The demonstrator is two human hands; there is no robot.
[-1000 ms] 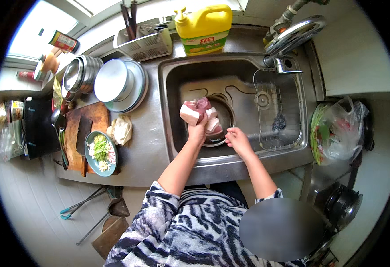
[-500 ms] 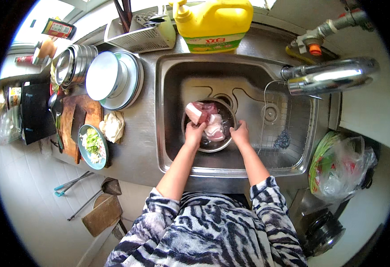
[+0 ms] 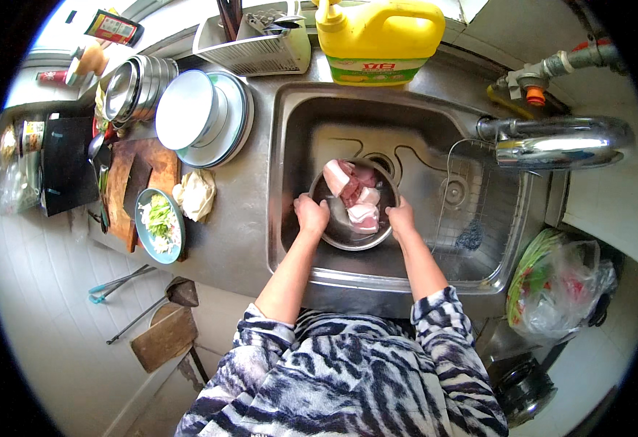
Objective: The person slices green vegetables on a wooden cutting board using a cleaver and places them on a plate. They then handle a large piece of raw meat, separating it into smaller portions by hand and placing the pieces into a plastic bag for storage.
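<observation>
A round metal bowl (image 3: 342,234) stands in the sink (image 3: 311,277), with several chunks of raw pork (image 3: 350,182) in it, pink meat with white fat. My left hand (image 3: 311,214) is closed on the bowl's left rim. On the opposite side, my right hand (image 3: 400,217) grips the right rim. The meat lies between my hands, touched by neither. Whether the bowl rests on the sink floor or is lifted a little, I cannot tell.
A chrome faucet (image 3: 559,142) reaches over the sink's right side, above a wire rack (image 3: 504,218) holding a scouring pad (image 3: 469,236). Stacked plates (image 3: 188,116), a cutting board with a cleaver (image 3: 137,186), and a bowl of chopped vegetables (image 3: 160,226) stand left. A yellow jug (image 3: 378,44) is behind.
My left hand has moved off the meat to the bowl's left rim. My right hand now holds the right rim. The whole view has shifted slightly.
</observation>
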